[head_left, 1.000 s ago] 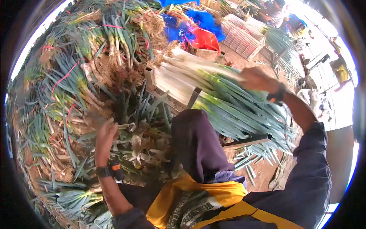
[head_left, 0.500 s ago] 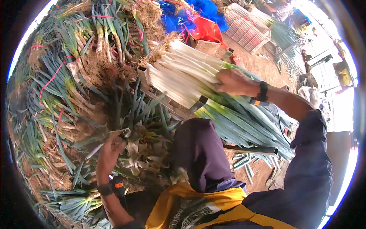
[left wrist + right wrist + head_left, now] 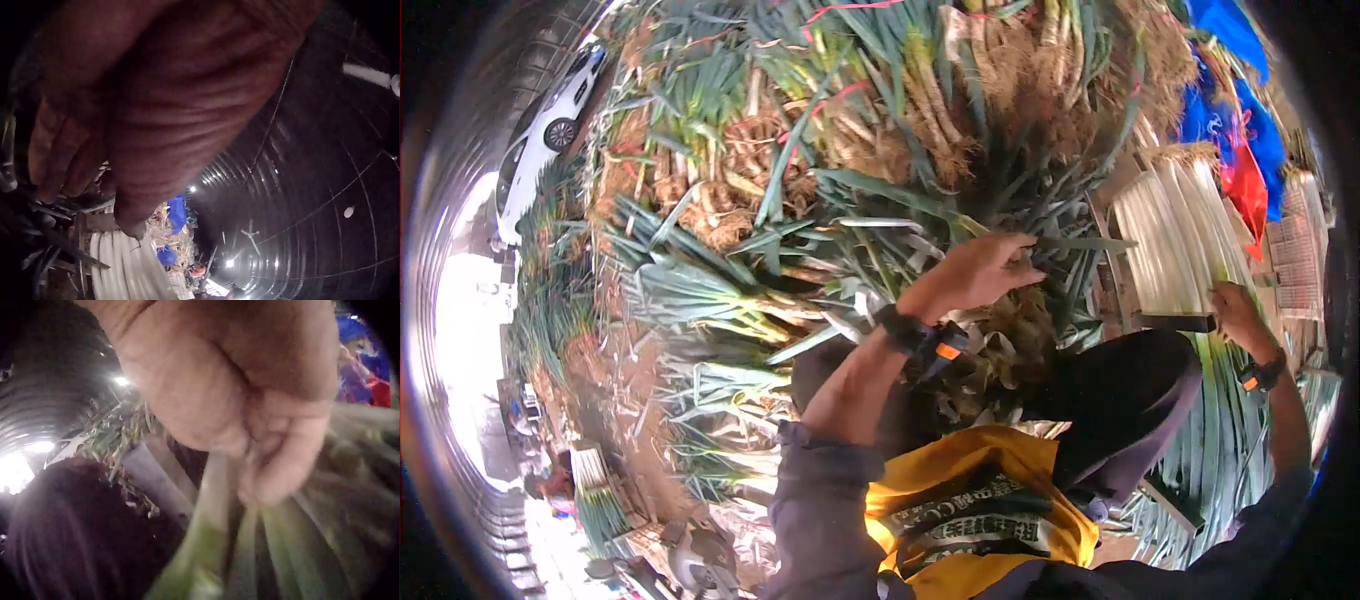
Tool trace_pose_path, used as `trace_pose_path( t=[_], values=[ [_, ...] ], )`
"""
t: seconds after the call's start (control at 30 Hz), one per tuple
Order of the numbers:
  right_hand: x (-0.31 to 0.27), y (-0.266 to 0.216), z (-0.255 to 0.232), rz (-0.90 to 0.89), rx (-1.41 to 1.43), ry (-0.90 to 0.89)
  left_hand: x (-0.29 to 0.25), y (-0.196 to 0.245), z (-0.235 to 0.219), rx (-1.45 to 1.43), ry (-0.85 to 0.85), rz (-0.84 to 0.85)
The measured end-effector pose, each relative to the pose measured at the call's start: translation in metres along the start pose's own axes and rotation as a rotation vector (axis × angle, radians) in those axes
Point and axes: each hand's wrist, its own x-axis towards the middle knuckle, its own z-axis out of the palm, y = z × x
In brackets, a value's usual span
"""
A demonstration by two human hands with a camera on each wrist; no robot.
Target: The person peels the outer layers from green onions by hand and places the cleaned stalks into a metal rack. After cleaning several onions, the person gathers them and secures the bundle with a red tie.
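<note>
My right hand [image 3: 1240, 316] is at the pile of cleaned leeks [image 3: 1168, 235], by the place where white shanks turn to green leaves. In the right wrist view its fingers curl round a leek [image 3: 215, 506], whose pale green leaves fan out below the hand. My left hand [image 3: 975, 272] hovers over a heap of loose leaves and peelings [image 3: 1000, 350], thumb and fingers apart. Nothing shows between them, though a long green leaf [image 3: 1090, 243] lies just beyond the fingertips. The left wrist view has the palm [image 3: 181, 106] filling the upper part, fingers hanging down.
A metal rack with an upright post [image 3: 1175, 322] holds the cleaned leeks beside my knee [image 3: 1140, 390]. Untrimmed leeks with roots [image 3: 930, 110], some tied with pink string, cover the ground ahead. Blue netting [image 3: 1260, 140], a red bag [image 3: 1245, 190] and a crate [image 3: 1295, 245] stand at the right.
The head view has swung left. My right hand has moved from the leaves toward the white shanks. The pale strip seen at my left hand half a second ago no longer shows in its fingers.
</note>
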Motion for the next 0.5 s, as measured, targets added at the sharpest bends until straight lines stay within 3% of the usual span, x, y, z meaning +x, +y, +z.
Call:
trace_pose_path(
  t=[0.03,0.07,0.1,0.13,0.17,0.2,0.27,0.3,0.33,0.4,0.47,0.5],
  values=[
    [-0.002,-0.008,-0.008,0.066,0.013,-0.016,-0.005,0.002,-0.001,-0.03,0.019,0.037],
    [-0.005,-0.012,-0.019,0.022,-0.015,-0.008,-0.01,0.005,-0.002,-0.024,0.056,0.057],
    [0.004,0.011,-0.026,-0.314,-0.254,0.082,-0.017,0.011,-0.003,-0.022,0.092,0.081],
    [0.002,0.0,-0.033,-0.623,-0.521,0.268,-0.023,0.018,-0.006,-0.02,0.127,0.107],
    [0.002,-0.014,-0.036,-0.618,-0.468,0.382,-0.032,0.022,-0.012,-0.053,0.122,0.094],
    [-0.013,-0.068,-0.039,-0.605,-0.415,0.496,-0.04,0.021,-0.013,-0.097,0.137,0.086],
    [-0.035,-0.177,-0.039,-0.52,-0.202,0.364,-0.054,0.018,-0.018,-0.177,0.179,0.074],
    [-0.032,-0.213,-0.031,-0.597,-0.204,0.326,-0.06,0.016,-0.02,-0.174,0.19,0.083],
    [-0.02,-0.24,-0.018,-0.673,-0.204,0.28,-0.066,0.014,-0.023,-0.174,0.2,0.086],
    [0.029,-0.274,0.013,-0.994,-0.426,0.247,-0.083,0.014,-0.03,-0.218,0.256,0.093],
    [0.061,-0.325,0.052,-1.004,-0.43,0.054,-0.102,0.027,-0.045,-0.31,0.361,0.103],
    [0.086,-0.339,0.079,-1.074,-0.389,0.076,-0.114,0.027,-0.06,-0.24,0.367,0.071]
  ],
)
